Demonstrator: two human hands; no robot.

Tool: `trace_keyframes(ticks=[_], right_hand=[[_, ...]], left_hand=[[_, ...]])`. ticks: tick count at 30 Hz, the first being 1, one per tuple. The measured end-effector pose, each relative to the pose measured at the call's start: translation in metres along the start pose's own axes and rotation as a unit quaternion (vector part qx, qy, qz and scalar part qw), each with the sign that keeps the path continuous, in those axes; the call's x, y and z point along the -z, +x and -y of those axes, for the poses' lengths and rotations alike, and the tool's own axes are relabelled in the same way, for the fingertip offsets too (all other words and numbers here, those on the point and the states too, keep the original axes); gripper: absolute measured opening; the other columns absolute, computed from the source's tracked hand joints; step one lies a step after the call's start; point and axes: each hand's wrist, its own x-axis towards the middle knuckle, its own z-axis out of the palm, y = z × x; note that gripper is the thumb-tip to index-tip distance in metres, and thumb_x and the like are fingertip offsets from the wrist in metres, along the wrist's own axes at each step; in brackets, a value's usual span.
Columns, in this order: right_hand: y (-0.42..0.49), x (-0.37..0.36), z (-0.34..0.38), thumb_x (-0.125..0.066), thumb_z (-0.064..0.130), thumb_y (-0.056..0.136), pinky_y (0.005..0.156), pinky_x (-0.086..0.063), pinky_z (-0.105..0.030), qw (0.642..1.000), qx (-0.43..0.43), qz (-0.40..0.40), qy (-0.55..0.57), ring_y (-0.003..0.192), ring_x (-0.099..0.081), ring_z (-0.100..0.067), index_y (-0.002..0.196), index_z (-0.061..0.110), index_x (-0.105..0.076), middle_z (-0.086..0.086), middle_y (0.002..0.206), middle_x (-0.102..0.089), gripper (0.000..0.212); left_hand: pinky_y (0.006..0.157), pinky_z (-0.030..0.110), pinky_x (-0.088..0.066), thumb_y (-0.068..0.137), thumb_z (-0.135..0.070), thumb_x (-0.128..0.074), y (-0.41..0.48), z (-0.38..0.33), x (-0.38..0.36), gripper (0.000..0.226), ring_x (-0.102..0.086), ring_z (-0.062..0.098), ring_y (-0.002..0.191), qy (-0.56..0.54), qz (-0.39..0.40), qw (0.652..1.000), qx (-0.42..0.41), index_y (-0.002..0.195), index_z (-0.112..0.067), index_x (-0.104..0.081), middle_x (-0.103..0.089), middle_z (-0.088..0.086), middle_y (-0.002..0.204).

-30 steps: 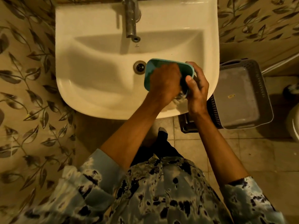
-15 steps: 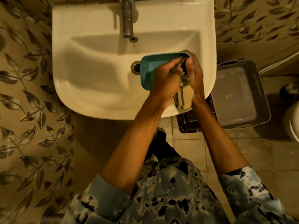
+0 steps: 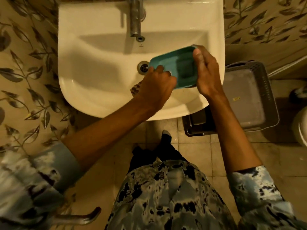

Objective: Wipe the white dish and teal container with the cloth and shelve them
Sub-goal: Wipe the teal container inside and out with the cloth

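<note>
**Teal container held over the basin, cloth bunched under the left hand**

The teal container is held above the sink, tilted, with its open side up. Its inside shows only its own teal floor. The right hand grips its far right end, thumb on the upper rim and fingers wrapped beneath. The left hand sits at the container's near left rim with its fingers curled. It is closed around the cloth, and a patterned corner pokes out to the left of that hand.

Just right of the right hand stands a grey basket; a small yellow speck lies on its floor. A dark crate sits below the right wrist, and what it holds cannot be made out.

Half a second ago the cloth hung between the two hands and the left hand covered much of the container. Now that hand has slid left toward the drain, which exposes the container's interior.
</note>
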Motion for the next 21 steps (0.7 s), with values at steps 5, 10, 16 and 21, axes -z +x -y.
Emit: trace_keyframes(ticks=[5,10,16,21], right_hand=[[0.000,-0.007,-0.003,-0.034,0.032,0.102,0.092,-0.051,-0.027,0.995,0.054,-0.024,-0.075,0.103,-0.060,-0.010,0.118,0.014,-0.061,0.001,0.110,-0.064,0.035],[-0.008,0.002,-0.005,-0.035,0.032,0.103,0.079,-0.049,-0.016,0.994,0.022,0.041,-0.096,0.091,-0.062,-0.006,0.115,0.013,-0.063,0.000,0.102,-0.067,0.037],[-0.001,0.024,0.011,-0.040,0.046,0.099,0.050,-0.059,-0.030,0.971,-0.102,0.174,-0.129,0.098,-0.062,-0.024,0.124,0.025,-0.059,-0.005,0.121,-0.058,0.038],[0.009,0.030,0.029,-0.040,0.047,0.099,0.048,-0.059,-0.031,0.955,-0.115,0.222,-0.159,0.088,-0.061,-0.016,0.126,0.025,-0.056,-0.006,0.117,-0.056,0.038]], left_hand=[[0.068,0.022,-0.051,0.089,-0.005,-0.058,0.018,-0.025,0.012,0.022,-0.061,0.020,0.091,-0.394,0.119,0.890,0.196,0.110,0.000,-0.058,-0.061,0.007,0.098],[0.074,0.027,-0.051,0.087,0.003,-0.051,0.020,-0.009,0.022,0.021,-0.062,0.016,0.084,-0.512,0.089,0.851,0.075,0.095,-0.001,-0.070,-0.068,0.009,0.092],[0.068,0.034,-0.050,0.079,-0.010,-0.037,-0.027,0.006,-0.020,0.038,-0.066,0.030,0.095,0.041,0.072,0.968,-0.237,0.086,-0.014,-0.074,-0.073,0.008,0.101],[0.065,0.030,-0.047,0.086,-0.010,-0.038,-0.026,0.011,-0.022,0.036,-0.065,0.028,0.100,0.131,0.014,0.973,-0.189,0.087,-0.013,-0.074,-0.070,0.007,0.112]])
